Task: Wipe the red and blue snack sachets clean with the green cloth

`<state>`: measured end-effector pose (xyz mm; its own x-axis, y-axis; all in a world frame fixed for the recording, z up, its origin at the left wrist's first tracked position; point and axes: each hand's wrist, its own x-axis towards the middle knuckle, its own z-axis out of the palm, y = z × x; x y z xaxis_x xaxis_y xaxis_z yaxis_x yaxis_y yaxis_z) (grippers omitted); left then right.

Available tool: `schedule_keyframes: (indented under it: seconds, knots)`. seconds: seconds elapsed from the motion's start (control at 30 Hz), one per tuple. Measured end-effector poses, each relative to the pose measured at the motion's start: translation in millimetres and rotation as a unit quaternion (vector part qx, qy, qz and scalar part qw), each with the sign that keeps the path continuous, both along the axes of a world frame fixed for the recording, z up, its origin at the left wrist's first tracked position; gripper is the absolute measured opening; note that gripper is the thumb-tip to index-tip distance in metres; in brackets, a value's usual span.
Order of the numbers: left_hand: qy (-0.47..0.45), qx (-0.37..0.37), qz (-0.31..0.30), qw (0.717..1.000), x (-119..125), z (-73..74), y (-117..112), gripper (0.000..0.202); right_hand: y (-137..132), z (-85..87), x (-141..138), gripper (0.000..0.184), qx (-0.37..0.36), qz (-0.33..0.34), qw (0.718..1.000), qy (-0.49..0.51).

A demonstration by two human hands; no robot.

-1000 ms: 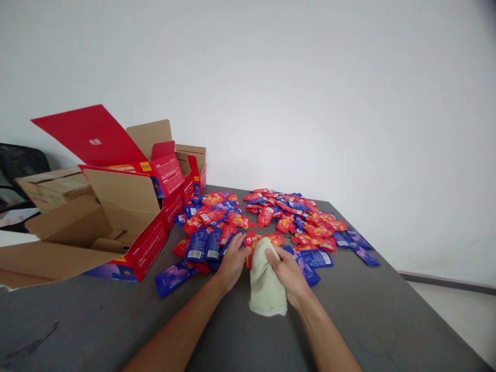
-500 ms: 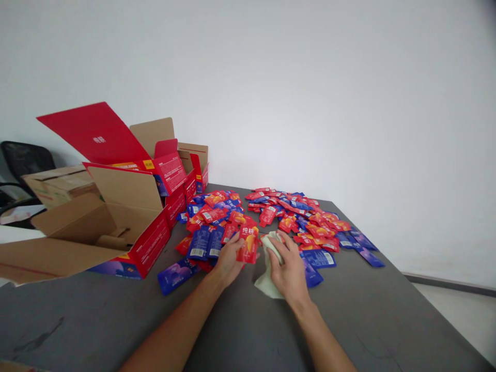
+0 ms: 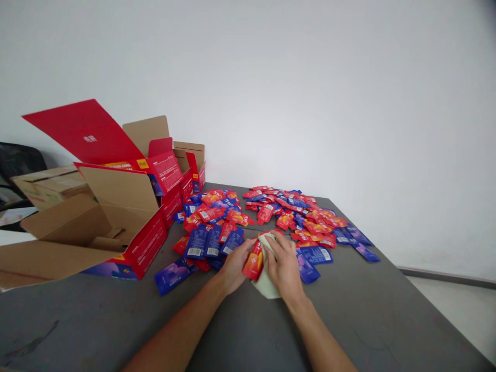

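Note:
A red pouch [image 3: 253, 262] with orange fruit printed on it is gripped at its left side by my left hand [image 3: 234, 266]. My right hand [image 3: 284, 261] is closed on a pale green cloth [image 3: 267, 283], which lies against the right part of the pouch and hides some of it. Both hands are close together above the table. Blue pouches [image 3: 213, 242] lie just beyond my left hand, in a mixed pile with red ones. Another blue pouch [image 3: 307, 268] rests beside my right hand.
Open red cartons [image 3: 149, 243] with brown flaps line the left side of the dark grey table [image 3: 248, 330]. A second pile of red and blue pouches [image 3: 315, 227] spreads to the right. A brown cardboard box [image 3: 58, 186] and a black chair [image 3: 19, 160] are at the far left.
My left hand has tilted the red pouch and brought it against the cloth. The cloth in my right hand now covers part of the pouch. The view has shifted slightly.

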<state>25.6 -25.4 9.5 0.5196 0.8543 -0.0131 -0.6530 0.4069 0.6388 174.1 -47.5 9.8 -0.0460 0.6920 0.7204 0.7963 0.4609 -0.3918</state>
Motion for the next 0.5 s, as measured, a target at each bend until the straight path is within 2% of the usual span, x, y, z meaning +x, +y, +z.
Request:
schedule_keyframes:
  seconds: [0.1,0.3,0.4,0.5]
  knots:
    - [-0.013,0.011,-0.002,1.0,2,0.6,-3,0.039,-1,4.3,1,0.033,-0.007,0.012,1.0,-0.014]
    - [-0.019,-0.01,0.049,0.999,-11,4.1,6,0.045,-18,15.2,-23,0.043,-0.064,0.175,0.979,-0.078]
    - [-0.016,0.004,0.06,0.998,-14,1.2,11,0.04,-23,16.7,-30,0.042,-0.091,0.229,0.965,-0.092]
    - [0.008,0.007,0.075,0.997,-13,-4.6,14,0.028,-22,14.8,-27,0.038,-0.1,0.234,0.964,-0.073]
